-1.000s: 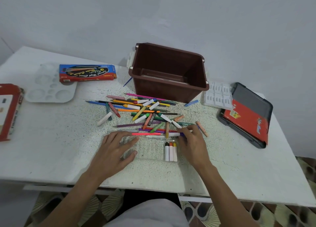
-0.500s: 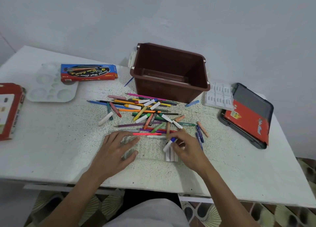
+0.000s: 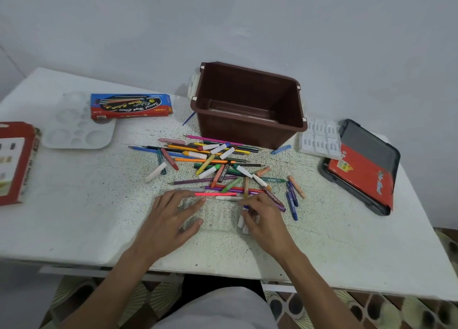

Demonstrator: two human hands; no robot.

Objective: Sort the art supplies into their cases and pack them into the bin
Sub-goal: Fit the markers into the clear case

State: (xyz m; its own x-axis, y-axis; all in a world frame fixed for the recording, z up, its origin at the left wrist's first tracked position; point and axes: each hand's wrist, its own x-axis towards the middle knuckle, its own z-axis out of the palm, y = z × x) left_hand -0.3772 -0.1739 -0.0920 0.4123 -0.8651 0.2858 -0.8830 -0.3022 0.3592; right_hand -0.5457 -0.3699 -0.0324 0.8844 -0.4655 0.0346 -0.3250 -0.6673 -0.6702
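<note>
Sorting is under way at the near edge of the worktop (image 3: pixel 86 204), where a clear tray (image 3: pixel 218 214) lies just in front of the person. The left hand (image 3: pixel 171 219) rests flat on the tray's left end with its fingers (image 3: pixel 188 203) spread and straight, gripping nothing, most likely to keep the light plastic from sliding. The right hand (image 3: pixel 266 219) is curled over the tray's right end and pinches a blue-tipped crayon (image 3: pixel 245 207), tip pointing away. It is angled down beside the white crayon stubs (image 3: pixel 241 223) already lying there, which suggests it is being seated next to them. The loose pile (image 3: pixel 213 165) of pencils, markers and crayons lies between the tray and the brown bin (image 3: pixel 243 132), which appears to hold no case yet.

A second ago the right hand was reaching at the pile's near edge and three crayons showed plainly in the tray. Half a second ago it was bringing the blue-tipped one back. Now it covers most of them. The left hand has not shifted.
</note>
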